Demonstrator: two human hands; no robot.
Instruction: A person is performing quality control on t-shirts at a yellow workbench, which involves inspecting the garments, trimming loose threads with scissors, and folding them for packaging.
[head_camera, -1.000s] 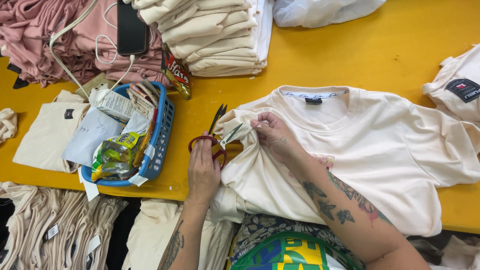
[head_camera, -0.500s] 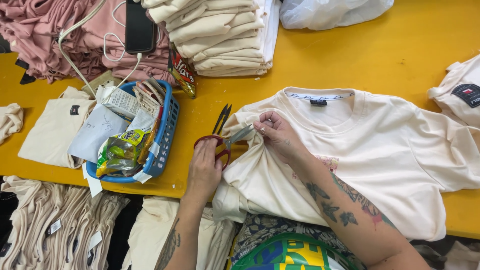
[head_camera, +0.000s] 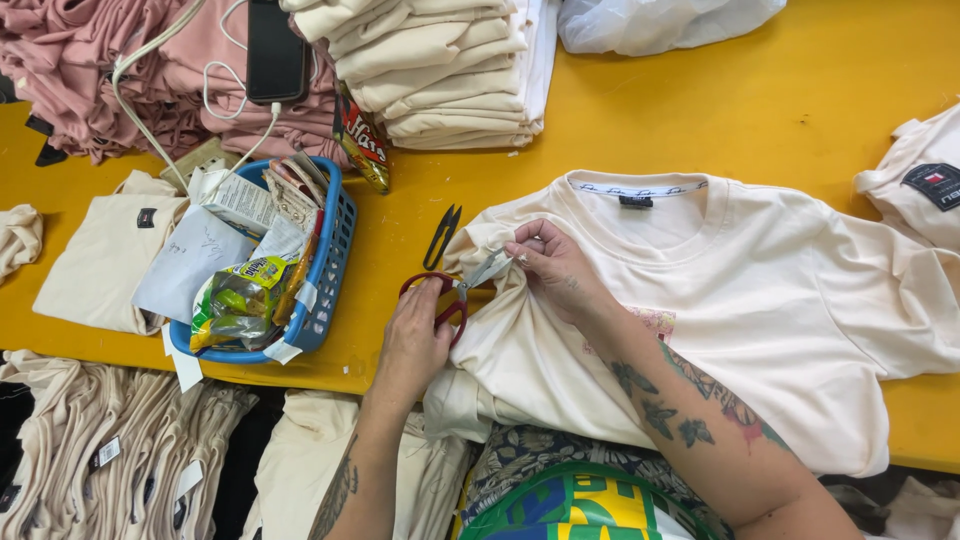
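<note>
Two bare hands are in view, the left hand (head_camera: 415, 335) and the right hand (head_camera: 557, 270). There is one yellow bench (head_camera: 800, 110). One cream cotton T-shirt (head_camera: 760, 300) lies spread flat, and one more folded cream shirt with a dark label (head_camera: 920, 185) sits at the right edge. One folded cream shirt (head_camera: 95, 265) lies at the left. One pair of red-handled scissors (head_camera: 450, 295) and one pair of small black thread snips (head_camera: 441, 236) are there. One blue plastic basket (head_camera: 325, 270), one black phone (head_camera: 277, 50), one white cable (head_camera: 150, 50), one clear plastic bag (head_camera: 660, 20), one tall stack of folded cream garments (head_camera: 430, 65), one heap of pink garments (head_camera: 90, 70).
</note>
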